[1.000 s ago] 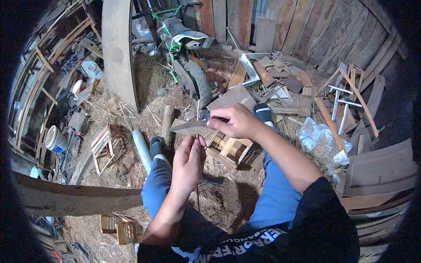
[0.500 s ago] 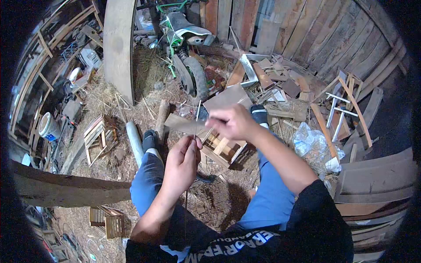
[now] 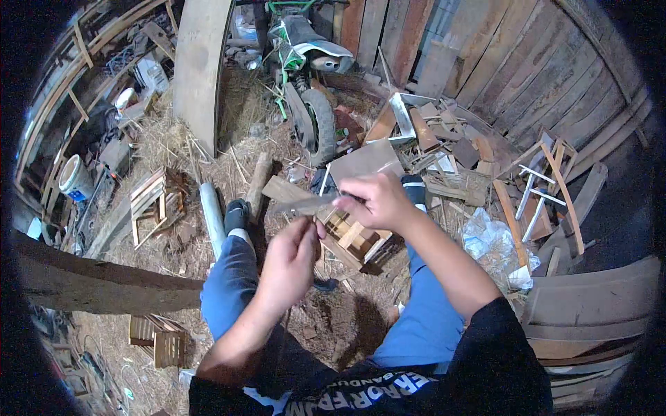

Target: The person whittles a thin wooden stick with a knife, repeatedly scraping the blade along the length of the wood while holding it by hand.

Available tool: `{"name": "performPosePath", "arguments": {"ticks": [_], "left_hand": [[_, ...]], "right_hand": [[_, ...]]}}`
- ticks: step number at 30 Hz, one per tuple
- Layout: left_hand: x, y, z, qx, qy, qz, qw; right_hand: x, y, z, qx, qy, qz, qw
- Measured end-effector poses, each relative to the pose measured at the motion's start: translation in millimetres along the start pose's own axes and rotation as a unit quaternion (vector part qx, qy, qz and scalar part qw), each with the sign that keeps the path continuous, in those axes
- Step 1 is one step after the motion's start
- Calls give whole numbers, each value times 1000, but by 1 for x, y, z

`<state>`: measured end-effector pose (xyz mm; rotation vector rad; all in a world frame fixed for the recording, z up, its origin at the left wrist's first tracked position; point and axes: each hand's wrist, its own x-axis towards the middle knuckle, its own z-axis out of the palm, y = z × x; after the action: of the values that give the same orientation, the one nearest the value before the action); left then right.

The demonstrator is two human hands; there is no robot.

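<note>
My right hand (image 3: 374, 200) is closed around the handle of a knife (image 3: 302, 205), whose blade points left and is slightly smeared by motion. Just below the blade is my left hand (image 3: 290, 255), its thumb and fingers pinched on a thin stick that hardly shows now. Behind both hands, on the ground between my feet, sits a small slatted wooden crate (image 3: 352, 244). A flat board (image 3: 365, 163) lies at the crate's far side, and a narrower plank (image 3: 281, 189) reaches out to its left.
A motorbike (image 3: 309, 55) stands at the back. Scrap wood (image 3: 451, 132) and a clear plastic bag (image 3: 485, 236) lie to the right. On the left are a white bucket (image 3: 75, 178), a small wooden frame (image 3: 154, 201) and a thick beam (image 3: 104, 281). Straw covers the ground.
The knife and my right hand have shifted slightly right and down. My left hand still pinches, but the thin stick, earlier visible above and below it, is hard to see. The view has tilted slightly.
</note>
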<state>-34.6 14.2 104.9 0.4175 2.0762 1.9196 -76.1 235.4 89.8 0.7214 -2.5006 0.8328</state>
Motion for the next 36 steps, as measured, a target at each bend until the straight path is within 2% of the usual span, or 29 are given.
{"name": "performPosePath", "arguments": {"ticks": [2, 3, 6, 8, 10, 12, 14, 19, 20, 22, 24, 25, 28, 29, 33, 36], "left_hand": [[4, 9, -6, -37, -2, -41, 998], [5, 5, -6, -53, 2, -40, 998], [0, 2, -4, -12, 5, -7, 1000], [5, 5, -9, 27, 7, -9, 1000], [5, 2, -9, -35, 8, -4, 999], [4, 2, -9, -35, 4, -20, 999], [2, 2, -12, -27, 8, -27, 999], [7, -5, -11, -18, 3, -4, 1000], [6, -10, -12, -20, 3, 0, 1000], [1, -3, -11, -31, -6, -11, 999], [4, -8, -10, -17, -20, 6, 1000], [2, -5, -10, -8, -24, -13, 1000], [5, 1, -10, -41, -19, -14, 999], [3, 6, -11, -41, -30, -42, 998], [2, -1, -8, -13, -30, -8, 999], [4, 3, -7, -15, -28, -17, 999]], "right_hand": [[5, -4, 6, -12, 16, 11, 1000], [4, -8, 9, 3, 33, 8, 999], [3, -10, 0, -22, -16, 2, 1000], [4, 1, 4, -19, 8, -9, 1000], [8, -8, 9, 4, 35, -5, 999], [7, -15, 6, -19, 21, -30, 999], [13, -1, 1, -14, 19, -12, 1000], [8, -15, 8, -41, 1, -4, 999], [8, 0, 9, -19, 37, 22, 999], [17, 4, -6, -46, 44, 34, 997], [6, -4, 3, -35, 16, 6, 999], [4, -6, 6, -30, 3, -8, 1000], [10, -2, -1, -31, 5, 64, 997], [15, -1, 0, -9, 67, 49, 996], [3, -9, 2, -35, 30, -35, 998], [13, -2, -10, -51, 65, 37, 996]]}}
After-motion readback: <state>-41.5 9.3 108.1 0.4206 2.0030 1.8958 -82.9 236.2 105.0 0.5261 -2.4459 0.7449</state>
